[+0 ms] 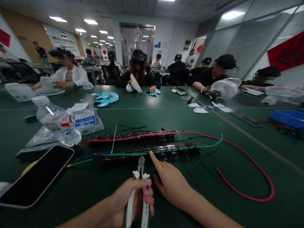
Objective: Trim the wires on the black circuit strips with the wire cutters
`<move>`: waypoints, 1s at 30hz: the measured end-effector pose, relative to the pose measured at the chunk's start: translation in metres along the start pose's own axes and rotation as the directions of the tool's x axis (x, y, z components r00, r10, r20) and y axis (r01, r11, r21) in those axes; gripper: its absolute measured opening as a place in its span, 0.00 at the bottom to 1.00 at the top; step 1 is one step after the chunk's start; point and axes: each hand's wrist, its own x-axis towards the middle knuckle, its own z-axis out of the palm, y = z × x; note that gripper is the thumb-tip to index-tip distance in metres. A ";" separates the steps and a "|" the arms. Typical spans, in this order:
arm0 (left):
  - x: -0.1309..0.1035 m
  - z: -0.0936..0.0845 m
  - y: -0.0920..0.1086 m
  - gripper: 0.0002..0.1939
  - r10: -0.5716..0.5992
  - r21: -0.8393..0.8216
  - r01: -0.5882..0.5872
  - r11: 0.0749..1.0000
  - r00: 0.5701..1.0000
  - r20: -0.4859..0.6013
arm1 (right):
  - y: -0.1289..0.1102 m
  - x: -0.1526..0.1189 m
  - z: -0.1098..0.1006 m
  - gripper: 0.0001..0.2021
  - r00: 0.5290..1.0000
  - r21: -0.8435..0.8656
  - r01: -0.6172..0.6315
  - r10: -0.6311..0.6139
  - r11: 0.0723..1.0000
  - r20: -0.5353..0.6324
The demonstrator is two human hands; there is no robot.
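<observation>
My left hand (129, 199) grips white-handled cutting pliers (140, 177), jaws pointing up toward a long dark strip (152, 152) wired with a green cable (209, 145). My right hand (171, 183) holds nothing; its index finger stretches out and touches that near strip by the plier jaws. A second, parallel strip (133, 136) lies just behind, with a red cable (249, 164) running off it in a wide loop to the right. Thin black cable ties (131, 128) lie around the strips, and a white one (114, 139) stands across them.
A dark phone (35, 177) lies at the near left, beside a tipped water bottle (55, 122) and plastic bags (86, 120). Blue fan blades (104, 98), white fans (223, 88) and paper scraps sit farther back. A blue bin (288, 117) is at right. Several people sit across the green table (154, 110).
</observation>
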 end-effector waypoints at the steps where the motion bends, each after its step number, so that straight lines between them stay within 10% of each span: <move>1: 0.000 -0.001 0.000 0.02 -0.009 -0.005 0.009 1.000 1.000 0.014 | 0.000 0.000 0.000 0.39 1.000 0.000 0.001 -0.001 1.000 -0.005; 20: 0.000 -0.007 -0.005 0.06 0.177 -0.025 -0.176 0.984 0.979 0.103 | 0.000 0.000 -0.001 0.39 1.000 -0.002 -0.006 0.006 1.000 0.004; 30: 0.001 -0.012 -0.007 0.08 0.040 -0.019 -0.037 0.999 0.989 0.142 | 0.002 0.000 0.000 0.39 1.000 -0.003 0.008 -0.008 1.000 0.002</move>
